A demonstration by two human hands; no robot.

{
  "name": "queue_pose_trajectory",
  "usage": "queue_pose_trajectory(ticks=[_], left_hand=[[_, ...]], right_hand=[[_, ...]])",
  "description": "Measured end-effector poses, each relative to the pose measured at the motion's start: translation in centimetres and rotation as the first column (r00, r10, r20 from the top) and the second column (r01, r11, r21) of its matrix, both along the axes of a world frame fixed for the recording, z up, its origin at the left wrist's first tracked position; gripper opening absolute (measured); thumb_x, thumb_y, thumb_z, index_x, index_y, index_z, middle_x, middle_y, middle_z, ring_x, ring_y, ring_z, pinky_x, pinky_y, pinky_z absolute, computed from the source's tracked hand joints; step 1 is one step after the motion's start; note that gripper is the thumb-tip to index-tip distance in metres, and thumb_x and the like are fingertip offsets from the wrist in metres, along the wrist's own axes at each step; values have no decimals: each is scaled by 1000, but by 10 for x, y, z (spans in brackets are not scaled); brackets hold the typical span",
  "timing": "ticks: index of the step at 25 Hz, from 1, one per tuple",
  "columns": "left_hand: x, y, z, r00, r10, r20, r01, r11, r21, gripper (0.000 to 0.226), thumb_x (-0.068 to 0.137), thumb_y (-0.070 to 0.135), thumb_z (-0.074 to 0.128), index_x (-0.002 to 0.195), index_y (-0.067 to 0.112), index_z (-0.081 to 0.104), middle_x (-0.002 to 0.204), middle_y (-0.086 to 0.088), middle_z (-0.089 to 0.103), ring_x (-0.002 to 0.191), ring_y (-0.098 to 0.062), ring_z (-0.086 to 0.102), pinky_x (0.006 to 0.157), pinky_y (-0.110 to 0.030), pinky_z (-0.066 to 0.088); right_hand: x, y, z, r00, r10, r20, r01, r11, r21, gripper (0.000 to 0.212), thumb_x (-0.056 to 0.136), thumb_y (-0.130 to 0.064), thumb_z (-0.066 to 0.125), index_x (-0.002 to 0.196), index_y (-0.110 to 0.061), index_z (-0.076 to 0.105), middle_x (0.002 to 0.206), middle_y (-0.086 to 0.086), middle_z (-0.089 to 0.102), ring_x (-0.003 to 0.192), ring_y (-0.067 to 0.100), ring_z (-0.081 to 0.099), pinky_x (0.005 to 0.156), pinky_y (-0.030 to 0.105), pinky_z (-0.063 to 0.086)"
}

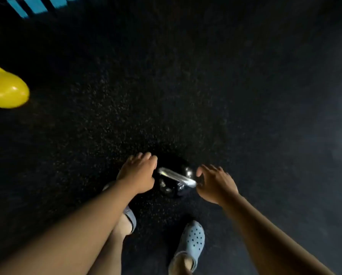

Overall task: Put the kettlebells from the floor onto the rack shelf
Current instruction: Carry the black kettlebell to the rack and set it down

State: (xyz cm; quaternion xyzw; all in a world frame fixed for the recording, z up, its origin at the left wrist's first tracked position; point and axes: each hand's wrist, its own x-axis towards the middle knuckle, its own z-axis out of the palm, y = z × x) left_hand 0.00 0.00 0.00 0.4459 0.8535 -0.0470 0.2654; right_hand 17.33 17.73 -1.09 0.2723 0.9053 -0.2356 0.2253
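A black kettlebell (173, 188) with a shiny steel handle stands on the dark rubber floor between my two hands. My left hand (137, 172) hovers at the handle's left end, fingers loosely curled, and I cannot tell whether it touches the steel. My right hand (215, 182) is at the handle's right end with fingers spread, thumb close to the bar. Neither hand is wrapped around the handle. A yellow kettlebell (6, 90) sits on the floor at the far left edge. The rack shelf is out of view.
My feet in pale blue clogs (192, 243) stand just behind the black kettlebell. Blue stripes (33, 4) show at the top left corner. Speckled black floor (186, 86) stretches ahead and to the right.
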Motion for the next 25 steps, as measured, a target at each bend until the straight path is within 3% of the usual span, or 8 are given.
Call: queue_pose_trajectory(ticks=[4,7,10,14,17,21,23,25], left_hand=[[-13,28,-110,996,-58,73,63,996,-69,50,78,31,68,124,25,47,127,0,48,121,-26,45,97,-43,40],[-17,35,-162,963,-155,220,162,987,-16,22,79,38,70,90,30,53,106,6,52,111,-22,48,88,-41,44],[-31,34,-182,859,-132,495,115,991,66,31,78,33,75,68,25,46,80,14,48,90,-17,54,78,-39,48],[-73,23,-157,813,-32,581,-24,996,89,19,74,26,74,69,17,58,73,7,58,71,-16,57,66,-38,49],[-130,15,-109,815,37,578,-145,979,142,18,65,24,66,55,17,51,54,3,57,51,-11,52,52,-38,46],[-227,8,-39,834,132,536,-287,933,216,16,62,28,62,51,19,53,46,4,56,42,-5,50,41,-26,38],[-289,-2,1,850,180,496,-336,910,245,19,64,27,63,51,21,52,45,5,53,42,-1,50,39,-14,30],[-354,-9,40,869,214,446,-366,884,290,22,67,25,65,50,21,51,45,5,52,43,1,51,39,-14,31]], right_hand=[[-7,2,-107,989,8,147,-12,1000,29,55,74,-47,59,127,-35,45,122,2,50,114,30,50,85,43,45],[-4,-1,-149,986,47,158,-46,999,-10,46,81,-50,58,123,-33,55,117,0,54,109,26,53,81,38,48],[-15,-2,-156,992,52,118,-42,995,-91,27,81,-39,66,104,-27,66,97,-1,67,92,22,62,66,29,42],[-68,0,-114,994,41,104,-21,982,-189,15,76,-33,68,86,-23,67,70,-4,61,62,16,60,47,21,36],[-146,15,-61,989,80,128,-48,969,-242,13,72,-32,68,65,-27,57,56,-8,56,44,3,52,34,12,29],[-268,18,2,996,32,78,-13,973,-229,17,61,-33,66,51,-23,55,44,-5,54,35,3,48,31,17,31],[-339,11,36,999,37,-2,-37,974,-224,18,58,-32,64,49,-19,56,38,-4,51,33,5,47,31,22,33],[-410,8,70,993,63,-99,-82,975,-204,18,56,-33,62,50,-17,58,37,-4,51,32,6,46,32,26,35]])
